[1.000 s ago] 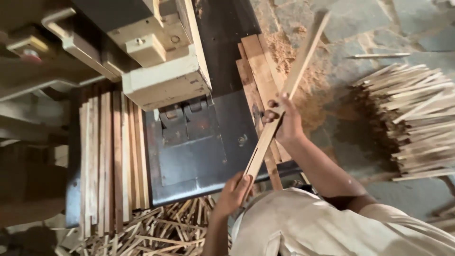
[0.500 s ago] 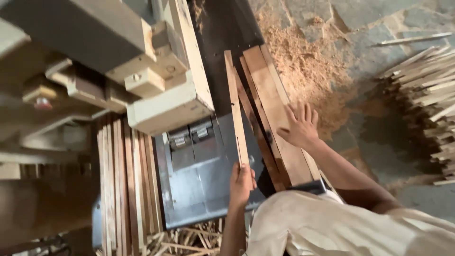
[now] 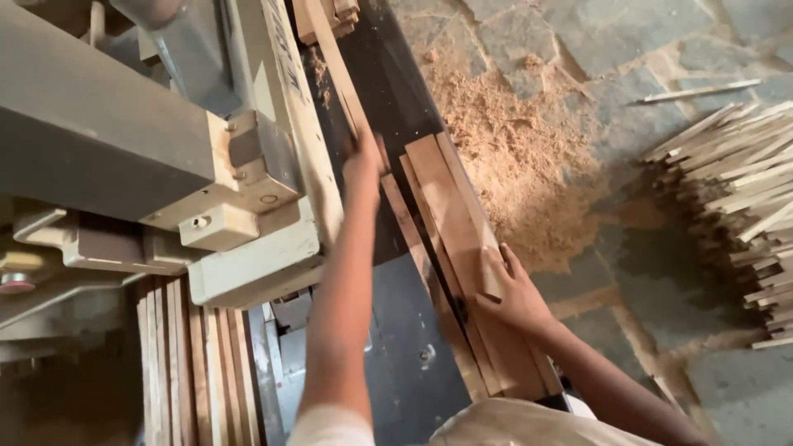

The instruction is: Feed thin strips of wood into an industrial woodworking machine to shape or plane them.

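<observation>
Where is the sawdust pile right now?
In the head view, the sawdust pile lies on the stone floor, upper centre-right, between the stacked planks under the right hand and the bundle of wooden strips.

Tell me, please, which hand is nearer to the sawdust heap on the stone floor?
Right. The right hand rests on the stacked planks beside the sawdust heap; the left hand presses a thin strip by the machine, farther away.

A single head-worn camera looks steeply down, close over the grey metal machine table (image 3: 396, 347). The cream-painted machine housing (image 3: 256, 256) fills the left, the stone-slab floor (image 3: 661, 49) with a sawdust heap (image 3: 512, 157) the far right.
</observation>
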